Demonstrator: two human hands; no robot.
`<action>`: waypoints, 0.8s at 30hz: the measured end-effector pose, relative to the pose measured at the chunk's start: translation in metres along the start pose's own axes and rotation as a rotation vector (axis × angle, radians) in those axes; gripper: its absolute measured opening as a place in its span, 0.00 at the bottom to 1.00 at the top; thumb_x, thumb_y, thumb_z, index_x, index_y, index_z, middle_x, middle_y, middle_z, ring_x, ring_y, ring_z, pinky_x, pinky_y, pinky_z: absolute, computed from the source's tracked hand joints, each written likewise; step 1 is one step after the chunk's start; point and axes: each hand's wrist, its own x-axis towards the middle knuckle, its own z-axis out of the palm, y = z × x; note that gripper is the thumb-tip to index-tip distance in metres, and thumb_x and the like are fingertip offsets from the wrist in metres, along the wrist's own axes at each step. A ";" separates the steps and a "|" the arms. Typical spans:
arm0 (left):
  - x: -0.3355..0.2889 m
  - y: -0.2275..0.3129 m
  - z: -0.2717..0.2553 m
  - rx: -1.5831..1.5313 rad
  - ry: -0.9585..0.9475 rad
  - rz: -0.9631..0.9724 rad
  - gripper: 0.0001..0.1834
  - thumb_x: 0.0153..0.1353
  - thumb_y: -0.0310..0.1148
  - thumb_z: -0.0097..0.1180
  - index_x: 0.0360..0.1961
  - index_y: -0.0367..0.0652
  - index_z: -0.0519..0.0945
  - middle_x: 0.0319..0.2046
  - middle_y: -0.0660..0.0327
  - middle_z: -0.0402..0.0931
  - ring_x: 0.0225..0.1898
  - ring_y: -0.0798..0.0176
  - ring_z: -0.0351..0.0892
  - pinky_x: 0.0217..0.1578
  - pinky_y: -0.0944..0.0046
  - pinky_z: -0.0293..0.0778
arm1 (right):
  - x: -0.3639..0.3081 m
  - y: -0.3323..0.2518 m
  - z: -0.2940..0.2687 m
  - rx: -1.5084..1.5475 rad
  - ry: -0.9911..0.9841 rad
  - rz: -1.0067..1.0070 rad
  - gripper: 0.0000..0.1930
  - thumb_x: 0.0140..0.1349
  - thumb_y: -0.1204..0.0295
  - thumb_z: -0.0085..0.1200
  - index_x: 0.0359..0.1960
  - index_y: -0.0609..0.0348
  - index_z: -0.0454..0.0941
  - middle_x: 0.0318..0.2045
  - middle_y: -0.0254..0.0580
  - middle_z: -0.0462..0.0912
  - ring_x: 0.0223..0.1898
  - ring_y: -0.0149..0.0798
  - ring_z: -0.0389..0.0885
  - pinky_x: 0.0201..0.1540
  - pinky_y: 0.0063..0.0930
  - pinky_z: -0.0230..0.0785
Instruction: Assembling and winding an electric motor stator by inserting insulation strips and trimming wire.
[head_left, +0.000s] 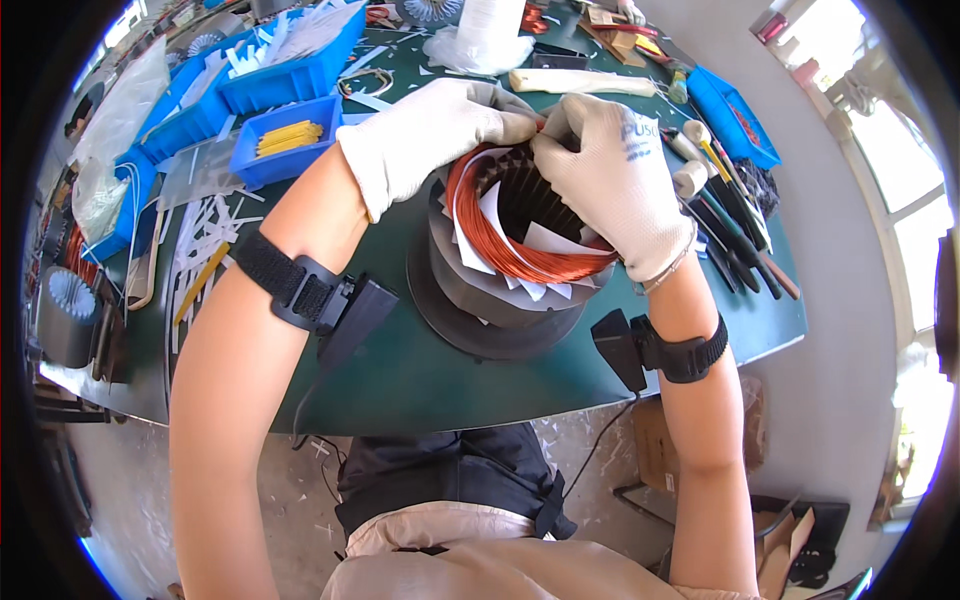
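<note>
In front of me stands a motor stator [470, 265], a grey metal ring on a round dark base [455, 325]. A bundle of orange-red copper wire [510, 255] curves along its near and left rim. White insulating paper pieces [550, 240] stick out between the wire and the slots. At the far rim my left hand [440, 130], in a white glove, is closed with its fingertips pinched on copper wire. My right hand [605, 175], also gloved, is closed beside it on the same spot. A bit of orange-red shows between the fingertips; the rest is hidden by the gloves.
Blue bins [290, 75] with white strips and a small bin [285, 140] of yellow pieces stand at left. Loose paper strips [205, 245] lie nearby. Several hand tools [735, 215] lie at right, beside a blue tray [735, 120]. A pale wooden stick [580, 82] lies beyond the stator.
</note>
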 end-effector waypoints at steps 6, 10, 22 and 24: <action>0.000 0.014 0.004 0.038 0.070 -0.033 0.18 0.65 0.37 0.61 0.50 0.34 0.80 0.41 0.61 0.82 0.42 0.70 0.80 0.47 0.71 0.76 | 0.002 -0.003 -0.002 0.034 0.036 -0.003 0.12 0.61 0.66 0.53 0.32 0.64 0.80 0.28 0.58 0.83 0.34 0.52 0.86 0.39 0.39 0.77; -0.026 0.038 -0.003 0.786 0.272 0.100 0.14 0.65 0.35 0.56 0.44 0.34 0.80 0.33 0.63 0.79 0.32 0.72 0.77 0.30 0.69 0.75 | 0.001 -0.007 -0.010 0.169 0.000 0.098 0.15 0.61 0.63 0.56 0.33 0.68 0.79 0.28 0.57 0.83 0.34 0.53 0.86 0.39 0.38 0.77; -0.059 0.035 0.027 0.414 0.457 -0.184 0.09 0.67 0.31 0.54 0.39 0.35 0.79 0.25 0.65 0.78 0.22 0.76 0.74 0.23 0.74 0.70 | 0.010 0.000 -0.003 0.100 -0.067 0.063 0.18 0.64 0.60 0.55 0.40 0.67 0.81 0.37 0.59 0.85 0.42 0.55 0.85 0.49 0.41 0.76; -0.061 0.045 0.019 0.380 0.351 -0.245 0.12 0.67 0.36 0.57 0.40 0.36 0.79 0.27 0.67 0.77 0.25 0.76 0.73 0.28 0.73 0.71 | 0.008 -0.002 -0.009 0.126 -0.071 0.039 0.18 0.64 0.59 0.56 0.39 0.65 0.82 0.36 0.59 0.85 0.41 0.55 0.85 0.48 0.40 0.76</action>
